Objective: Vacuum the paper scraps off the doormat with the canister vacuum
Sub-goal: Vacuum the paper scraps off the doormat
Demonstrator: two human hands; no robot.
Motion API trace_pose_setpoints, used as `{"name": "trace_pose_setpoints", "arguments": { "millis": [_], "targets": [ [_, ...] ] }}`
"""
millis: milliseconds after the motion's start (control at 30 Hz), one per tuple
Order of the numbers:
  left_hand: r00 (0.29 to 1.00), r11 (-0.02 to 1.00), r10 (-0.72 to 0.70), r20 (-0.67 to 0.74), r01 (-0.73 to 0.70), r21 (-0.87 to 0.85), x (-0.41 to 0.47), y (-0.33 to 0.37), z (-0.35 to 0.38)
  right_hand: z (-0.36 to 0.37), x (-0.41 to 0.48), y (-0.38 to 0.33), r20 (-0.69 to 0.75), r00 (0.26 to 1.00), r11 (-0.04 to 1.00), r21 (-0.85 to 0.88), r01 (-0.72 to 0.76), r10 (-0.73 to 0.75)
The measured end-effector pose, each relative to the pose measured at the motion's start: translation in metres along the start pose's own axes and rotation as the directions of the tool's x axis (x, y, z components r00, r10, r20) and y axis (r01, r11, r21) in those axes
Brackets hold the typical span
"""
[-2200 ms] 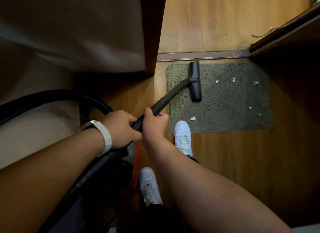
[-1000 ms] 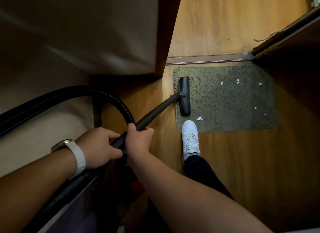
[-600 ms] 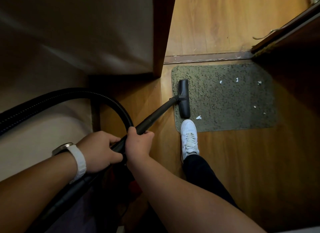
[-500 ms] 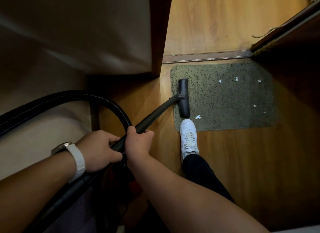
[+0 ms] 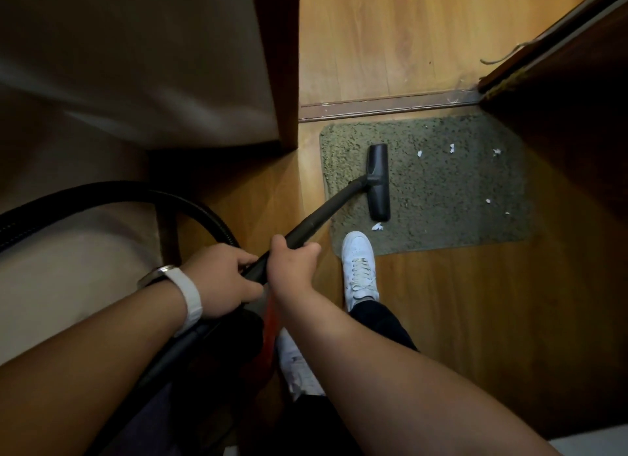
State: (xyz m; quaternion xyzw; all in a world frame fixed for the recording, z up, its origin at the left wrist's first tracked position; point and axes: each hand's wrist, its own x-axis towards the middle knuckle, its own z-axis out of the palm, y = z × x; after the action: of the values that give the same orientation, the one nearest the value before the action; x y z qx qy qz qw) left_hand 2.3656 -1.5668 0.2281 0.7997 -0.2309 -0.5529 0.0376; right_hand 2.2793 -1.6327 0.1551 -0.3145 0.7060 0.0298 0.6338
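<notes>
A paper scrap [image 5: 377, 227] lies just below the brush head [image 5: 379, 180], right by the toe of the white shoe [image 5: 358, 268]. A straight push to the right could miss it, because it is outside the path of the head. The shoe could also step on it and press it into the doormat [image 5: 441, 224]. More small scraps [image 5: 451, 147] lie near the top and right of the mat, well apart from the head, so the pipe [image 5: 326, 211] has to reach far. The black hose [image 5: 136, 194] loops at the left of the frame and could pull tight.

Both hands hold the pipe. The left hand [image 5: 221, 279] has its fingers [image 5: 244, 262] wrapped round it, and the right hand [image 5: 292, 265] is clamped round it just above. The head sits on the left part of the mat, at the far end of the pipe, up and right of the fingers. The dark and red shape [image 5: 268, 319] under the hands may be the vacuum body, but it is too dark to be sure.
</notes>
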Motion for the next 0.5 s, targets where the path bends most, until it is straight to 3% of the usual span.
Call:
{"name": "trace_pose_setpoints", "arguments": {
  "millis": [500],
  "targets": [
    [0.991, 0.991, 0.13, 0.028, -0.131, 0.027, 0.075, 0.115, 0.031, -0.088, 0.074, -0.066, -0.167, 0.985, 0.999, 0.02, 0.048, -0.044]
  ]
}}
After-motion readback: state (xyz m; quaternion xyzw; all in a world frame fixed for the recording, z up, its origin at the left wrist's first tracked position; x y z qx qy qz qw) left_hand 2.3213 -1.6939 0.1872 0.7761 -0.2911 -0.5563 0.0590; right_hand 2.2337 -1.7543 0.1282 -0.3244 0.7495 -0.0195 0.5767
